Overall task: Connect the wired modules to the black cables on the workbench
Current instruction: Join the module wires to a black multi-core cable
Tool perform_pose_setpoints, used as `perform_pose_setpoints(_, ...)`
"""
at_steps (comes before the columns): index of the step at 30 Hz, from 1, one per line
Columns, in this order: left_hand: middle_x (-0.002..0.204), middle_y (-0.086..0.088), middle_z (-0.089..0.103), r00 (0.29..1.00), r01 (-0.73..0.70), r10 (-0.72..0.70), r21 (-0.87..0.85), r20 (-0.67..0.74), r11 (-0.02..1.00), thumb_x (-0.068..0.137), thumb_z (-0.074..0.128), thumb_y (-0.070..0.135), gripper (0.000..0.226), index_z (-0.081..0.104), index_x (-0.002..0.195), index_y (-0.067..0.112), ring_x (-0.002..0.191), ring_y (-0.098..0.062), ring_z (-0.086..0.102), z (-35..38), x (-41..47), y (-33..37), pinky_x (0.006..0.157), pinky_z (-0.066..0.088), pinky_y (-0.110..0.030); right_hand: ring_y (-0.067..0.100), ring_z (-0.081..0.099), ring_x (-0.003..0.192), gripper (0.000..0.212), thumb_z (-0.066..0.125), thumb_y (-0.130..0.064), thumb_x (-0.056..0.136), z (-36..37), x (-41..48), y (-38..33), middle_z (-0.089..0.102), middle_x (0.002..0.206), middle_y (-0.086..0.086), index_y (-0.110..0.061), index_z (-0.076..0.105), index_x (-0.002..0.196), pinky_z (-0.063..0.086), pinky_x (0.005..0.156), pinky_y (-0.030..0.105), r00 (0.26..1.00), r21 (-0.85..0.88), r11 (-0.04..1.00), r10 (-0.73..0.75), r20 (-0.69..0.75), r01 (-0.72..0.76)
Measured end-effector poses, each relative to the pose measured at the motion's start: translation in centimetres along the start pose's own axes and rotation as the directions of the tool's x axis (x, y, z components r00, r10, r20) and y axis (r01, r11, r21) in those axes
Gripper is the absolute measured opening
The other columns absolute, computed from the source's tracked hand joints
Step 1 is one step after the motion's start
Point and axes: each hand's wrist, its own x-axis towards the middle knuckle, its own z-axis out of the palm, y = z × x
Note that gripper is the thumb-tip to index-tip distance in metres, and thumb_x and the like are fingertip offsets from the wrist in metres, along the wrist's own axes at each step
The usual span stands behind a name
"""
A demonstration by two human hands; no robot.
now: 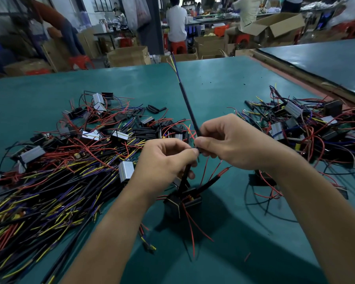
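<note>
Nearest to you, a black module (179,201) with thin red wires sits under your hands, toward the near edge of the worktop (223,83); I cannot tell if it rests on the green surface or hangs. A black lead (185,177) goes up from it into your left hand (166,158), where thumb and forefinger pinch its top and the other fingers are curled. Your right hand (230,144), touching the left, pinches the lower end of a black cable (188,103), which rises tilted toward the far edge and ends in bare coloured wires. At the left edge lies a pile of black cables (49,191), with short black sleeves (146,130) behind it. A heap of modules (305,124) lies at the right edge. Cardboard boxes (127,56) stand beyond the far edge.
</note>
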Motion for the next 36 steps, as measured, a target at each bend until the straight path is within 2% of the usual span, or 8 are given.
perform_pose_setpoints(5,0.067,-0.008,0.070,0.966,0.231,-0.197,-0.219,0.165,0.948,0.069,0.074,0.015,0.003,0.077,0.068,0.016,0.054,-0.016,0.065,-0.68,-0.02,0.45,0.064,0.054,-0.029,0.011,0.047,0.057,0.031,0.061,-0.013,0.096,-0.23,-0.09,-0.06,0.058,0.062,0.013,-0.017,0.059,0.065,0.043,0.054,0.036,0.999,0.047,0.998,-0.040,0.003,0.040)
perform_pose_setpoints(8,0.071,-0.009,0.071,0.955,0.262,-0.219,-0.228,0.199,0.938,0.062,0.073,0.021,0.013,0.077,0.072,0.015,0.056,-0.016,0.066,-0.89,-0.01,0.40,0.065,0.052,-0.028,0.013,0.045,0.058,0.029,0.061,-0.014,0.096,-0.27,-0.08,-0.08,0.056,0.062,0.017,-0.013,0.059,0.067,0.039,0.052,0.036,0.999,0.057,0.997,-0.044,0.011,0.043)
perform_pose_setpoints(10,0.070,-0.008,0.071,0.961,0.245,-0.210,-0.200,0.181,0.949,0.059,0.073,0.023,0.015,0.077,0.071,0.016,0.055,-0.016,0.066,-0.86,0.00,0.38,0.062,0.053,-0.027,0.012,0.043,0.058,0.028,0.062,-0.014,0.095,-0.32,-0.12,-0.11,0.051,0.059,0.012,-0.009,0.059,0.068,0.037,0.052,0.033,0.999,0.069,0.997,-0.042,0.009,0.041)
perform_pose_setpoints(18,0.069,-0.008,0.072,0.983,0.148,-0.129,-0.143,0.134,0.979,0.065,0.071,0.020,0.010,0.076,0.070,0.013,0.054,-0.017,0.066,-0.80,0.07,0.06,0.051,0.054,-0.022,0.017,0.040,0.056,0.032,0.064,-0.020,0.094,-0.37,-0.19,-0.27,0.054,0.062,0.026,-0.005,0.059,0.067,0.037,0.051,0.044,1.000,0.025,1.000,-0.001,-0.016,0.001)
perform_pose_setpoints(21,0.069,-0.009,0.071,0.983,0.144,-0.126,-0.137,0.133,0.980,0.068,0.069,0.019,0.012,0.073,0.076,0.011,0.054,-0.019,0.067,-0.82,0.05,0.03,0.052,0.054,-0.022,0.016,0.042,0.058,0.025,0.066,-0.019,0.092,-0.55,-0.26,-0.06,0.053,0.059,0.014,-0.007,0.062,0.070,0.038,0.054,0.041,1.000,0.048,0.998,0.027,-0.003,-0.026)
perform_pose_setpoints(27,0.071,-0.006,0.071,0.984,0.114,-0.104,-0.064,0.142,0.991,0.081,0.067,0.013,0.013,0.075,0.071,0.015,0.057,-0.018,0.067,-0.73,0.05,0.05,0.061,0.056,-0.028,0.019,0.050,0.067,0.011,0.066,-0.011,0.086,-0.64,-0.36,-0.35,0.063,0.080,0.027,-0.012,0.068,0.075,0.046,0.067,0.048,0.998,0.064,0.998,0.014,0.058,-0.017)
perform_pose_setpoints(33,0.065,-0.004,0.069,0.993,0.006,-0.007,0.012,0.120,1.000,0.089,0.063,0.003,0.017,0.072,0.076,0.009,0.053,-0.020,0.066,-0.62,0.09,-0.10,0.054,0.055,-0.026,0.011,0.050,0.062,0.013,0.069,-0.011,0.085,-0.59,-0.41,-0.33,0.062,0.064,0.009,-0.010,0.069,0.073,0.040,0.060,0.028,0.996,0.083,0.995,0.040,0.079,-0.047)
perform_pose_setpoints(36,0.061,-0.002,0.068,0.994,-0.065,0.056,0.103,0.091,0.993,0.090,0.064,0.003,0.017,0.071,0.075,0.008,0.050,-0.018,0.065,-0.38,0.16,-0.35,0.050,0.052,-0.025,0.010,0.044,0.056,0.016,0.069,-0.018,0.085,-0.47,-0.31,-0.25,0.056,0.059,0.000,-0.008,0.070,0.072,0.037,0.056,0.027,0.994,0.046,0.994,0.096,0.052,-0.099)
